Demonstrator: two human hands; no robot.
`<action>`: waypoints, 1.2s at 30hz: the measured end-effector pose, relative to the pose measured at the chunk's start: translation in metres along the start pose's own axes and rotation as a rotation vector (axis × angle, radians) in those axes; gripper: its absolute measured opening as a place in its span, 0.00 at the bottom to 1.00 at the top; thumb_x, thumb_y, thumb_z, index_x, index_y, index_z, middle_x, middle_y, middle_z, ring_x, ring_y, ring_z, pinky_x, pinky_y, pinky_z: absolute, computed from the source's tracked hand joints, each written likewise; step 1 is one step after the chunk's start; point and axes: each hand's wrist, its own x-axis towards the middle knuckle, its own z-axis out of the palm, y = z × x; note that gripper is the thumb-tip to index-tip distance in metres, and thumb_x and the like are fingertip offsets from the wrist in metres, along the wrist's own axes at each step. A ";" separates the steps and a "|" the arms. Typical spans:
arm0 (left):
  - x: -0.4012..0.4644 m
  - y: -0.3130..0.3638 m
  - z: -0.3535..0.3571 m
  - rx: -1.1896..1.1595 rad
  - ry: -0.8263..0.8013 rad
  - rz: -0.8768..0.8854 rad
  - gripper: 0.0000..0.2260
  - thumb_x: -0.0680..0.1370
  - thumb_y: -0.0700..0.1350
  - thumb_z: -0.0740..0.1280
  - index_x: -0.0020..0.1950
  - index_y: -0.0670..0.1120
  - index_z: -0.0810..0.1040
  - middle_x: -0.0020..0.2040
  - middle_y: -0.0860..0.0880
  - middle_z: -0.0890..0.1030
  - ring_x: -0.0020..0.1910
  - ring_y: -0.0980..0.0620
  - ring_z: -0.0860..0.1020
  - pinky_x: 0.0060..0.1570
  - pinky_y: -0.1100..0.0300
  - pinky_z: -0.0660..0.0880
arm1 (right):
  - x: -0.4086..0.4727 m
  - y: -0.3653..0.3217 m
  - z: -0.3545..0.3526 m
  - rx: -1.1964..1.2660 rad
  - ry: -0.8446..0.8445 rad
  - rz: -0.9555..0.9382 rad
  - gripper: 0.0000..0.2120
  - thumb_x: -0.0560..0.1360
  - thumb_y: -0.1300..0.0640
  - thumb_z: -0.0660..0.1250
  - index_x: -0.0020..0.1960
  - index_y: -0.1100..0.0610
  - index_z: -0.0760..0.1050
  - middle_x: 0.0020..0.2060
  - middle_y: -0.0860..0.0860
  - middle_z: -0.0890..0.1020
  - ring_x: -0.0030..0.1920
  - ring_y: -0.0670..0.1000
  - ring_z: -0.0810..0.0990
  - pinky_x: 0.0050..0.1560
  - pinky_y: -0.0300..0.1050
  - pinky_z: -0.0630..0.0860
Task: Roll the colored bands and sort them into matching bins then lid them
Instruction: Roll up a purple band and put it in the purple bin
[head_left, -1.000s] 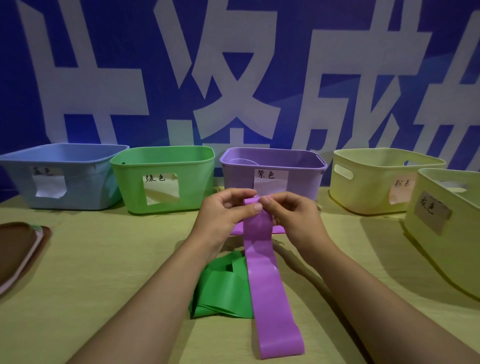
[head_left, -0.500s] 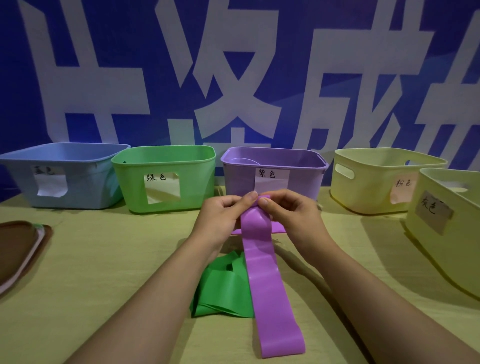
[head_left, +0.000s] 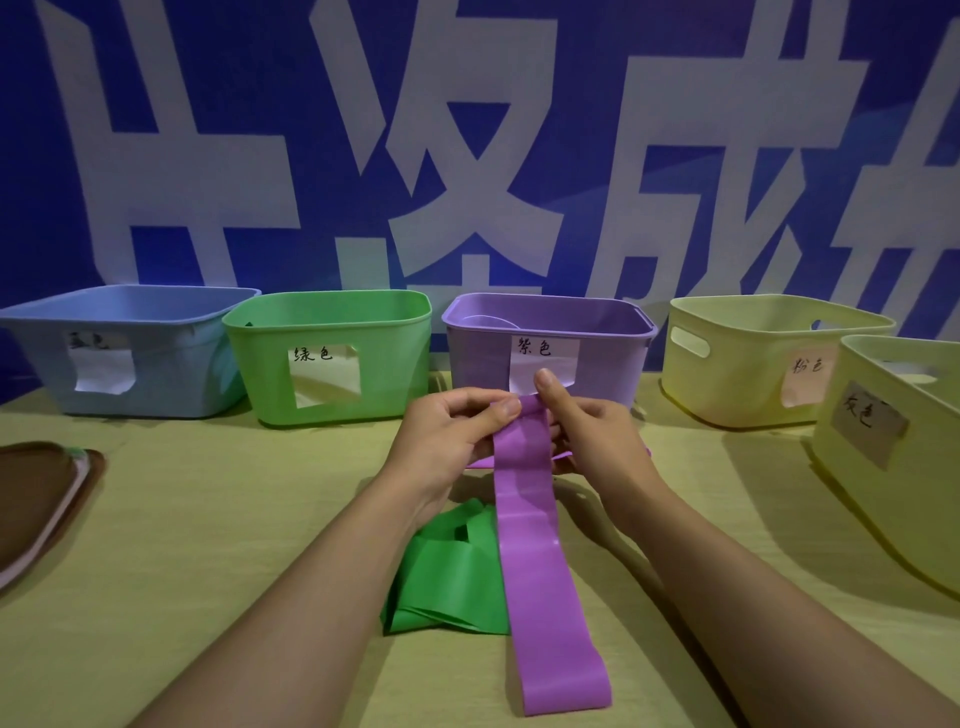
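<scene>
A long purple band (head_left: 540, 561) hangs from both hands down onto the table, its far end lying flat near me. My left hand (head_left: 447, 441) pinches the band's top edge on the left, thumb on top. My right hand (head_left: 592, 431) holds the same end from the right, thumb raised. Under the band lies a heap of green bands (head_left: 447, 577). Behind the hands stands the purple bin (head_left: 597, 332), with the green bin (head_left: 332, 358) and the blue bin (head_left: 130, 353) to its left. More purple band (head_left: 480, 461) shows beneath the hands.
Two pale yellow bins stand at the right, one at the back (head_left: 748, 358) and one nearer (head_left: 893, 457). A brown lid (head_left: 36, 499) lies at the table's left edge. A blue wall with large white characters rises behind the bins.
The band's top end has been worked between the fingers; my right thumb has lifted and the hands have shifted slightly. The rest of the band lies as before.
</scene>
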 end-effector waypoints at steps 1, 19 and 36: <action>0.000 0.000 0.000 -0.001 0.000 0.001 0.07 0.76 0.35 0.73 0.54 0.37 0.84 0.46 0.40 0.87 0.42 0.49 0.86 0.44 0.59 0.83 | 0.000 0.000 0.000 0.002 0.012 -0.010 0.26 0.75 0.35 0.68 0.46 0.59 0.85 0.36 0.52 0.86 0.39 0.51 0.84 0.43 0.46 0.83; 0.001 0.001 -0.004 -0.008 -0.001 -0.031 0.11 0.74 0.31 0.74 0.54 0.40 0.85 0.49 0.40 0.87 0.47 0.47 0.86 0.49 0.60 0.83 | 0.006 0.006 -0.006 0.074 -0.036 -0.111 0.09 0.77 0.56 0.74 0.49 0.62 0.86 0.40 0.55 0.87 0.38 0.46 0.83 0.38 0.37 0.79; -0.005 0.002 0.000 0.128 0.028 -0.092 0.14 0.76 0.53 0.74 0.49 0.42 0.88 0.46 0.42 0.88 0.44 0.48 0.85 0.47 0.58 0.81 | 0.009 0.008 -0.009 0.056 -0.111 -0.203 0.07 0.76 0.61 0.74 0.53 0.61 0.84 0.45 0.53 0.88 0.46 0.48 0.86 0.47 0.39 0.80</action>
